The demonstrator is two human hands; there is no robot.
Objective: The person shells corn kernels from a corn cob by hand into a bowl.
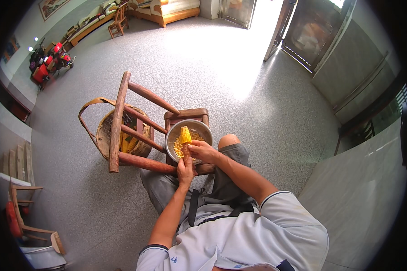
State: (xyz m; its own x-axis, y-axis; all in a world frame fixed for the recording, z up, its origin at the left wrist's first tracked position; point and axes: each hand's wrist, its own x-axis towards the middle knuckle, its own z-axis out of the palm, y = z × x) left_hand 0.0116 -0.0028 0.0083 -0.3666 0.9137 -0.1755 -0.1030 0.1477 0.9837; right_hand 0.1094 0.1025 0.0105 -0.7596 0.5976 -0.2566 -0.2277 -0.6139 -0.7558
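Observation:
My left hand [186, 173] is wrapped round the lower end of a corn cob [186, 135], which stands roughly upright over a metal bowl [208, 131]. Yellow kernels cover the cob's upper part, while its lower part is stripped to reddish brown. Against the cob's middle, the fingers of my right hand [202, 151] are closed, the thumb side touching the edge of the kernels. Loose corn kernels [178, 147] lie in the bowl below. The bowl rests on the seat of a reddish wooden chair [120, 117], between my knees.
Left of the chair's rails stands a handled wicker basket [105, 131] with corn cobs [130, 143] in it. A wooden chair [25, 217] is at the lower left. Farther off are a red motorbike [49, 63], a sofa [176, 9] and an open door [280, 31].

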